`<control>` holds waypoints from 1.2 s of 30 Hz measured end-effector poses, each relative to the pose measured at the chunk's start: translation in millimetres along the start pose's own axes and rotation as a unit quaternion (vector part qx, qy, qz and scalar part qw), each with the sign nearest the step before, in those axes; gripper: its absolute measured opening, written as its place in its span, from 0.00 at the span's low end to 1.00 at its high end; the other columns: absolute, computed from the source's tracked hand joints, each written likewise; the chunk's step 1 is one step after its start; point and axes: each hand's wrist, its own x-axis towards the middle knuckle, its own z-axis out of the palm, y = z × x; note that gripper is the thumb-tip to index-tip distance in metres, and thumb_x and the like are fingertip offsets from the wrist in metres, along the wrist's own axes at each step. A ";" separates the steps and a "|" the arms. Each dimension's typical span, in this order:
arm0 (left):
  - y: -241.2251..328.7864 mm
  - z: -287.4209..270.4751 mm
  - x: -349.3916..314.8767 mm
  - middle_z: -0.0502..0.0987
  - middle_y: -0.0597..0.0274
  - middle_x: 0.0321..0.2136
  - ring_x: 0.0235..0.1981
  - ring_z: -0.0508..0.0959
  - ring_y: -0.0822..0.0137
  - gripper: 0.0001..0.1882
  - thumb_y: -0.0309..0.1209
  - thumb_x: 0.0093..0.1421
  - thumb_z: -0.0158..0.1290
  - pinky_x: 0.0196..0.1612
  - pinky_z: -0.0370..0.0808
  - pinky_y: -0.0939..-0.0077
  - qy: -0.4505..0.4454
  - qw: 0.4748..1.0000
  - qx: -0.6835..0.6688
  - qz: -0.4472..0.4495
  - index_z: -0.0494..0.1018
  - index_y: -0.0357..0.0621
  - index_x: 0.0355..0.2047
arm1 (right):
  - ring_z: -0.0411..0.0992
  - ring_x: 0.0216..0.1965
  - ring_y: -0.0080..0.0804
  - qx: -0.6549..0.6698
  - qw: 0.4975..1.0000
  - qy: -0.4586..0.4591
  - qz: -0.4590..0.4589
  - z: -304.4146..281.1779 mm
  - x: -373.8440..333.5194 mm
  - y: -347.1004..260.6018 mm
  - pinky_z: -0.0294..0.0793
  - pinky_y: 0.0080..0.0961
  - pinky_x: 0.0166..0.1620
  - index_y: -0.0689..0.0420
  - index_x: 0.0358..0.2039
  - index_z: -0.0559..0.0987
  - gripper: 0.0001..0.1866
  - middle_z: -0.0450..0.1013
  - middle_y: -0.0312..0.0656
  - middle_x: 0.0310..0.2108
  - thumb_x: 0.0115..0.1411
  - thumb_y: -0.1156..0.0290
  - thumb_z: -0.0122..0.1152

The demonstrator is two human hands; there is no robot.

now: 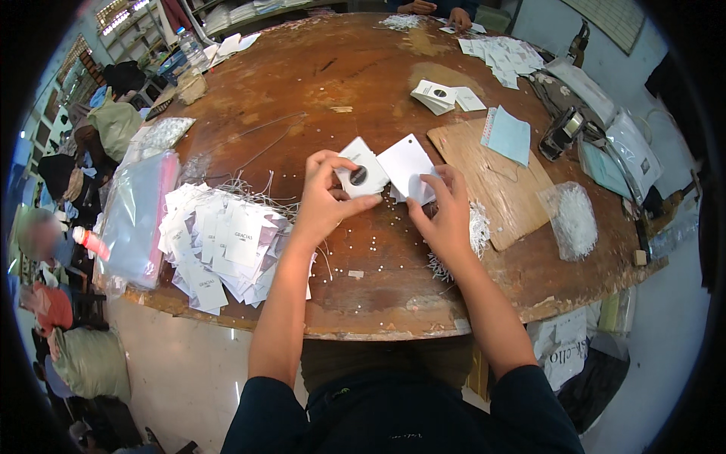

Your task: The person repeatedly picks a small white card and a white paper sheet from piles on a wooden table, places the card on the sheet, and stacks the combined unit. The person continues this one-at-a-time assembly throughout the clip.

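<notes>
My left hand (333,195) is closed around a small stack of white hang tags (352,153); a black round mark shows on the top one beside my thumb. Close on its right, my right hand (442,204) pinches a few plain white tags (406,163) with a punched hole at the upper corner. The two sets meet or nearly meet at their edges above the table. To the left of my left forearm lies a big heap of white tags (219,246) with strings along its far side. White strings (478,227) lie partly hidden behind my right hand.
A wooden board (503,193) carries a light blue notepad (508,136). Beside it lies a bag of white strings (575,219). Clear plastic sleeves (132,223) lie at left. A tag stack (435,97) sits farther back. Across the table are another person's hands (457,18).
</notes>
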 end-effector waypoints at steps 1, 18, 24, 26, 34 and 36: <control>2.6 5.7 -2.8 0.56 0.63 0.55 0.51 0.74 0.66 0.30 0.21 0.46 0.70 0.54 0.78 0.73 -0.004 1.000 0.028 0.009 0.70 0.42 0.49 | 0.67 0.53 0.52 0.037 0.999 0.000 -0.013 -0.7 -1.9 -5.2 0.70 0.42 0.53 0.62 0.46 0.78 0.23 0.65 0.54 0.54 0.50 0.69 0.71; -1.2 37.1 -15.4 0.54 0.58 0.63 0.59 0.70 0.59 0.48 0.16 0.44 0.69 0.57 0.78 0.62 0.036 0.989 -0.143 0.025 0.57 0.46 0.64 | 0.72 0.31 0.18 0.392 0.851 -0.145 0.318 1.7 -4.2 -12.7 0.72 0.16 0.33 0.60 0.47 0.76 0.13 0.74 0.36 0.38 0.61 0.78 0.63; 5.7 32.4 -18.3 0.53 0.57 0.64 0.58 0.71 0.56 0.53 0.20 0.43 0.70 0.56 0.78 0.61 0.074 0.993 0.061 0.069 0.54 0.50 0.67 | 0.74 0.37 0.22 0.576 0.771 0.010 0.273 -9.3 5.4 -4.5 0.75 0.22 0.42 0.61 0.49 0.72 0.15 0.77 0.41 0.42 0.62 0.77 0.61; 4.1 34.0 -20.1 0.54 0.57 0.65 0.57 0.72 0.56 0.55 0.21 0.41 0.71 0.56 0.77 0.61 0.042 0.986 0.132 0.087 0.55 0.53 0.68 | 0.74 0.45 0.24 0.560 0.757 -0.060 0.330 -7.8 3.4 -7.9 0.73 0.25 0.50 0.62 0.48 0.75 0.14 0.76 0.41 0.43 0.62 0.76 0.62; -0.8 37.3 -22.1 0.54 0.55 0.68 0.65 0.64 0.52 0.53 0.21 0.44 0.68 0.62 0.71 0.59 -0.015 0.982 0.088 0.167 0.54 0.57 0.69 | 0.71 0.45 0.21 0.574 0.754 -0.087 0.308 -1.3 -4.1 -19.1 0.70 0.22 0.50 0.65 0.43 0.80 0.10 0.76 0.35 0.41 0.63 0.75 0.61; 2.8 37.7 -22.5 0.54 0.54 0.69 0.66 0.62 0.51 0.52 0.21 0.46 0.66 0.63 0.69 0.59 -0.025 0.982 0.085 0.169 0.53 0.56 0.69 | 0.72 0.43 0.21 0.574 0.741 -0.138 0.321 -3.1 -3.3 -18.0 0.71 0.22 0.49 0.66 0.43 0.80 0.10 0.76 0.34 0.39 0.63 0.75 0.61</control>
